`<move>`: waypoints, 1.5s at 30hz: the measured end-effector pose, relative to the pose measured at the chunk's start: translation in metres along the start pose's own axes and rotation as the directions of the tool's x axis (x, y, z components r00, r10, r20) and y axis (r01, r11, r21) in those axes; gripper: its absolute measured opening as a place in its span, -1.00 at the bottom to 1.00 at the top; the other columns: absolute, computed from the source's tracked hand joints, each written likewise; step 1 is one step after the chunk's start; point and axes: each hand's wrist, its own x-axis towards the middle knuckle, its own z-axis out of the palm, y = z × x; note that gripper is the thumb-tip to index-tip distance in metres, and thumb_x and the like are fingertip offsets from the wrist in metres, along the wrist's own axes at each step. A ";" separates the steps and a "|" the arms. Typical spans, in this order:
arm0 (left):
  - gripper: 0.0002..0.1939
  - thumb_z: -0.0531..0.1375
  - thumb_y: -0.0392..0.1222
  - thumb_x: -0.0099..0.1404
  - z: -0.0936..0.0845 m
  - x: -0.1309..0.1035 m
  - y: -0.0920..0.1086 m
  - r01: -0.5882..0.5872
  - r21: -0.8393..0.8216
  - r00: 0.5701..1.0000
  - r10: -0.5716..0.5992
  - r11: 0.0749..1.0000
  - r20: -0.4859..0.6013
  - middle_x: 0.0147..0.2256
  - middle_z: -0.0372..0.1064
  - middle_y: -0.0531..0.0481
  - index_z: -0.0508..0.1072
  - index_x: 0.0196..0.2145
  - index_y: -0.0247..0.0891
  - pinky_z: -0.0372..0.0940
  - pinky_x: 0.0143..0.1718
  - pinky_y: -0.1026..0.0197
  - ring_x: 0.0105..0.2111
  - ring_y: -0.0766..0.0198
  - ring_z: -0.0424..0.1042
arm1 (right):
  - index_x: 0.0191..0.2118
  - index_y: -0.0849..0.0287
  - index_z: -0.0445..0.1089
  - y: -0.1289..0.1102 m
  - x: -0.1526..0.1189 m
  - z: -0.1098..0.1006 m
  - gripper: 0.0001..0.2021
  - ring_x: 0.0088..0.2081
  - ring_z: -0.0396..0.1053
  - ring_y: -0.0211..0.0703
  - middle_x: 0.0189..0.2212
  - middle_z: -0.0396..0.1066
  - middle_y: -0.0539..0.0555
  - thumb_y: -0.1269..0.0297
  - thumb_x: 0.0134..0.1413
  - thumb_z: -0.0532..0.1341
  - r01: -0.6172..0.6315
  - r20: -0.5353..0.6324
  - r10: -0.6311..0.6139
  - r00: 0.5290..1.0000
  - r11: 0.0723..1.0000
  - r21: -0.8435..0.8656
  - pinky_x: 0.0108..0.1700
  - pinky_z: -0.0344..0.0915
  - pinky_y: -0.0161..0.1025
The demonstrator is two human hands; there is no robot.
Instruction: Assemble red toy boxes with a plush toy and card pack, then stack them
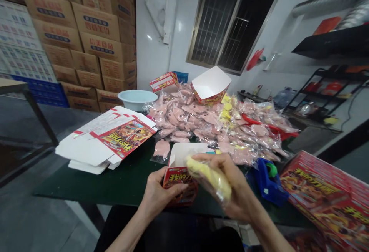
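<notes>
While left grip [155, 191] clasps a red box [176, 175] | right grip [235, 177] curls round yellow bagged item [211, 177]

Yellow packet [210, 176] in right hand [236, 181]

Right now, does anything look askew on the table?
One oddity: an open box looks tilted on the heap of pink packets, while the red boxes at right are neatly stacked. The held box shows no clear damage.
</notes>
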 end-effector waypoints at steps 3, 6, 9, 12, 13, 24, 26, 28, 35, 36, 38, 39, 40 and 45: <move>-0.67 0.39 -0.13 -0.12 -0.003 -0.002 0.005 -0.067 0.115 0.994 0.057 0.991 0.095 -0.46 0.51 -0.02 0.51 -0.37 -0.34 0.36 -0.44 0.29 -0.47 0.23 0.46 | -0.26 0.10 0.24 -0.011 0.011 -0.019 -0.82 -0.45 0.25 -0.26 -0.43 0.31 -0.03 0.23 0.01 0.22 -0.165 0.270 0.161 0.949 0.986 -0.007 -0.43 0.24 -0.34; -0.61 0.40 -0.13 -0.12 -0.004 -0.003 0.010 -0.100 0.142 0.983 0.076 0.985 0.166 -0.41 0.50 -0.03 0.50 -0.30 -0.34 0.36 -0.40 0.28 -0.44 0.22 0.45 | -0.27 0.11 0.27 -0.011 0.017 -0.022 -0.83 -0.46 0.20 -0.29 -0.45 0.24 -0.05 0.15 0.08 0.17 -0.212 0.323 0.204 0.924 0.977 -0.008 -0.46 0.20 -0.37; -0.58 0.40 -0.13 -0.12 -0.003 -0.002 0.012 -0.098 0.125 0.976 0.071 0.987 0.208 -0.40 0.50 -0.01 0.50 -0.27 -0.34 0.35 -0.37 0.28 -0.43 0.24 0.44 | -0.38 0.13 0.27 -0.012 0.017 -0.015 -0.86 -0.49 0.18 -0.32 -0.52 0.22 -0.08 0.20 0.09 0.17 -0.125 0.273 0.162 0.948 0.981 -0.149 -0.48 0.16 -0.40; -0.61 0.40 -0.13 -0.13 -0.003 0.001 0.011 -0.081 0.109 0.982 0.060 0.991 0.178 -0.46 0.49 0.01 0.51 -0.32 -0.36 0.33 -0.41 0.30 -0.49 0.27 0.42 | -0.33 0.15 0.35 -0.019 0.014 -0.011 -0.93 -0.46 0.24 -0.29 -0.49 0.32 -0.05 0.29 0.04 0.21 0.056 0.140 0.003 0.990 0.907 -0.417 -0.42 0.19 -0.36; -0.61 0.40 -0.13 -0.13 -0.003 0.001 0.010 -0.079 0.098 0.985 0.062 0.992 0.163 -0.46 0.50 0.01 0.51 -0.32 -0.36 0.33 -0.41 0.30 -0.49 0.27 0.43 | -0.28 0.15 0.37 -0.021 0.012 -0.010 -0.89 -0.43 0.27 -0.28 -0.45 0.35 -0.02 0.32 0.01 0.23 0.110 0.073 -0.084 0.994 0.862 -0.495 -0.38 0.21 -0.34; -0.56 0.40 -0.18 -0.11 -0.004 -0.004 0.006 -0.105 0.003 0.973 0.102 0.994 0.209 -0.34 0.52 -0.02 0.50 -0.22 -0.31 0.38 -0.30 0.24 -0.37 0.20 0.47 | -0.09 0.12 0.35 -0.016 -0.005 -0.008 -0.75 -0.32 0.40 -0.25 -0.30 0.45 0.02 0.41 0.07 0.19 0.125 0.146 -0.070 0.987 0.902 -0.413 -0.25 0.36 -0.30; -0.57 0.39 -0.16 -0.09 -0.006 -0.003 0.006 -0.140 0.033 0.974 0.132 0.990 0.182 -0.34 0.52 -0.04 0.50 -0.22 -0.32 0.38 -0.30 0.23 -0.36 0.18 0.47 | 0.01 0.12 0.27 -0.021 -0.008 -0.012 -0.64 -0.19 0.39 -0.21 -0.17 0.41 0.07 0.46 0.06 0.16 0.161 0.068 -0.146 0.987 0.889 -0.429 -0.13 0.36 -0.25; -0.59 0.39 -0.15 -0.09 -0.007 -0.002 0.006 -0.189 0.083 0.973 0.175 0.978 0.149 -0.34 0.51 -0.04 0.50 -0.24 -0.32 0.38 -0.30 0.22 -0.35 0.17 0.46 | 0.03 0.15 0.24 -0.024 -0.013 -0.010 -0.62 -0.03 0.31 -0.16 -0.07 0.33 0.13 0.52 0.06 0.12 0.250 0.028 -0.271 0.962 0.837 -0.487 0.02 0.29 -0.20; -0.60 0.39 -0.14 -0.08 -0.006 -0.001 0.003 -0.161 0.116 0.971 0.136 0.980 0.198 -0.32 0.51 -0.02 0.51 -0.25 -0.29 0.38 -0.27 0.20 -0.33 0.18 0.46 | 0.12 0.19 0.13 -0.008 -0.014 0.008 -0.48 -0.01 0.27 -0.24 -0.07 0.30 0.15 0.68 0.03 -0.02 0.497 0.141 -0.490 0.860 0.744 -0.446 0.02 0.26 -0.30; -0.60 0.39 -0.13 -0.08 -0.007 -0.001 0.002 -0.161 0.125 0.971 0.135 0.979 0.195 -0.32 0.51 -0.02 0.50 -0.25 -0.29 0.38 -0.27 0.21 -0.32 0.18 0.46 | 0.09 0.20 0.17 -0.007 -0.012 0.008 -0.51 -0.03 0.28 -0.24 -0.09 0.31 0.14 0.68 0.03 -0.02 0.510 0.203 -0.471 0.859 0.745 -0.429 -0.01 0.27 -0.31; -0.60 0.39 -0.13 -0.08 -0.009 -0.002 0.000 -0.176 0.159 0.972 0.146 0.971 0.182 -0.32 0.50 -0.01 0.50 -0.25 -0.29 0.37 -0.29 0.22 -0.32 0.18 0.45 | 0.00 0.22 0.24 -0.009 -0.007 0.005 -0.56 -0.10 0.30 -0.23 -0.14 0.33 0.13 0.66 0.01 -0.03 0.480 0.304 -0.381 0.873 0.780 -0.401 -0.08 0.30 -0.30; -0.59 0.39 -0.12 -0.08 -0.009 -0.002 -0.001 -0.189 0.177 0.972 0.158 0.966 0.176 -0.32 0.50 0.00 0.50 -0.25 -0.29 0.37 -0.30 0.23 -0.33 0.19 0.45 | -0.04 0.23 0.27 -0.011 -0.004 0.004 -0.60 -0.15 0.31 -0.22 -0.18 0.34 0.13 0.64 0.00 -0.03 0.440 0.339 -0.316 0.886 0.804 -0.400 -0.12 0.32 -0.29; -0.59 0.39 -0.12 -0.09 -0.010 -0.003 -0.001 -0.203 0.194 0.970 0.171 0.960 0.173 -0.33 0.49 0.00 0.49 -0.25 -0.28 0.37 -0.30 0.24 -0.33 0.19 0.45 | -0.10 0.24 0.30 -0.015 -0.002 0.003 -0.64 -0.19 0.31 -0.20 -0.22 0.34 0.14 0.61 0.00 -0.03 0.394 0.368 -0.244 0.897 0.821 -0.414 -0.16 0.32 -0.26; -0.62 0.38 -0.11 -0.07 -0.013 -0.002 0.005 -0.299 0.264 0.950 0.258 0.917 0.178 -0.31 0.48 0.01 0.49 -0.26 -0.28 0.38 -0.28 0.23 -0.32 0.18 0.46 | -0.35 0.25 0.33 -0.029 0.005 0.011 -0.87 -0.24 0.26 -0.08 -0.31 0.32 0.17 0.41 0.00 0.05 0.356 0.478 -0.073 0.875 0.767 -0.533 -0.20 0.28 -0.10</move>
